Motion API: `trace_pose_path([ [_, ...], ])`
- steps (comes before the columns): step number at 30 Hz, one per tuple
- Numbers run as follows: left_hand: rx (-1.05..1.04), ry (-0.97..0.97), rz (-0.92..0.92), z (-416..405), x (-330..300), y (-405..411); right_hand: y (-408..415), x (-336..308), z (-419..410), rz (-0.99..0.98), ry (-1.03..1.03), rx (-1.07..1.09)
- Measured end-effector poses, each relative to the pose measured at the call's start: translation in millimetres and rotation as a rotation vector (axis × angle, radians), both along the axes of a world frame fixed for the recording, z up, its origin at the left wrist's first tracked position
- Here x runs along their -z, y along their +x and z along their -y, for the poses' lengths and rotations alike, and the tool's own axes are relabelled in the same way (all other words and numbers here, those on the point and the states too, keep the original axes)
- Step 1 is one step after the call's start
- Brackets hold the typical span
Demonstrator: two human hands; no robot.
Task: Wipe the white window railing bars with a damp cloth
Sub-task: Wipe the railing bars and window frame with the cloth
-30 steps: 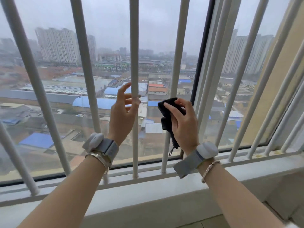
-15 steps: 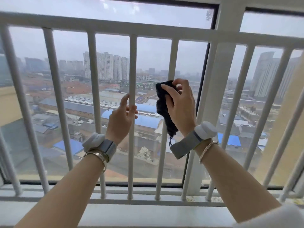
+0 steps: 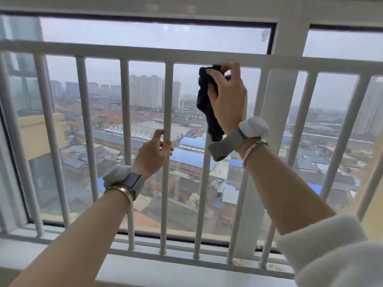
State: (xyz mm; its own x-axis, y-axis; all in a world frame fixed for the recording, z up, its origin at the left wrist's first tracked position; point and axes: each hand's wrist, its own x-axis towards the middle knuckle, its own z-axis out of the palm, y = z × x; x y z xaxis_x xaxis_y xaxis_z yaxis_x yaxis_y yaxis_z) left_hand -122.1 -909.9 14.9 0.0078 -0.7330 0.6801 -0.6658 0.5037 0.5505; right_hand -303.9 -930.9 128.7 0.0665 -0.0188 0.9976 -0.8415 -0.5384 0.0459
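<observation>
Bunched dark cloth [image 3: 204, 96] fills right hand [image 3: 229, 100]; left hand [image 3: 153, 152] grips white bar [image 3: 167, 100].

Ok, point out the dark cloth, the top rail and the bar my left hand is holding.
dark cloth [image 3: 204, 94]: head view, its bunched middle.
top rail [image 3: 124, 52]: head view, bare stretch left of the cloth.
bar in the left hand [image 3: 168, 100]: head view, shaft above the fingers.
</observation>
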Motion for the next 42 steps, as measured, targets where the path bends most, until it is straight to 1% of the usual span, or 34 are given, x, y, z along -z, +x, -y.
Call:
trace_pose_path([
  [4, 0.016, 0.025, 0.027, -2, -1, 2, 13, -5, 0, 0.043, 0.038, 0.041],
  [6, 0.015, 0.029, 0.023, -3, -2, 4, 21, -12, 0, 0.055, 0.033, 0.077],
  [8, 0.007, 0.028, 0.012, -1, -1, 3, 23, -12, 1, 0.108, 0.014, 0.064],
  [10, -0.003, 0.022, 0.009, 0, 0, 2, 22, -7, 1, 0.206, -0.003, -0.021],
  [13, 0.000, 0.025, 0.012, 1, 0, 2, 27, 2, -3, 0.416, 0.033, -0.171],
  [14, -0.016, 0.019, 0.016, 1, -1, 2, 28, 4, -4, 0.455, 0.050, -0.212],
  [16, -0.024, 0.018, 0.012, 0, 0, 0, 27, 21, -10, 0.449, 0.101, -0.171],
  [20, -0.029, -0.019, -0.003, -1, 5, 1, 26, 84, -16, 0.314, 0.209, -0.075],
  [24, -0.017, -0.077, -0.010, 3, 9, 3, 30, 131, -18, 0.326, 0.264, -0.037],
  [28, -0.049, -0.167, 0.016, 7, 13, 6, 23, 139, -31, 0.293, 0.300, -0.048],
  [31, -0.063, -0.183, -0.010, 12, 17, 4, 6, 131, -46, 0.248, 0.278, 0.005],
  [34, -0.084, -0.175, -0.064, 12, 18, -4, -19, 116, -67, 0.333, 0.224, 0.036],
  [35, -0.105, -0.215, -0.104, 10, 17, -10, -30, 109, -73, 0.367, 0.215, 0.038],
  [38, -0.254, -0.465, -0.183, 2, 12, -26, -56, 84, -80, 0.422, 0.180, 0.069],
  [40, -0.199, -0.595, -0.218, -2, 4, -45, -74, 66, -79, 0.422, 0.172, 0.096],
  [42, -0.055, -0.627, -0.210, -2, -4, -64, -82, 46, -72, 0.393, 0.164, 0.105],
])
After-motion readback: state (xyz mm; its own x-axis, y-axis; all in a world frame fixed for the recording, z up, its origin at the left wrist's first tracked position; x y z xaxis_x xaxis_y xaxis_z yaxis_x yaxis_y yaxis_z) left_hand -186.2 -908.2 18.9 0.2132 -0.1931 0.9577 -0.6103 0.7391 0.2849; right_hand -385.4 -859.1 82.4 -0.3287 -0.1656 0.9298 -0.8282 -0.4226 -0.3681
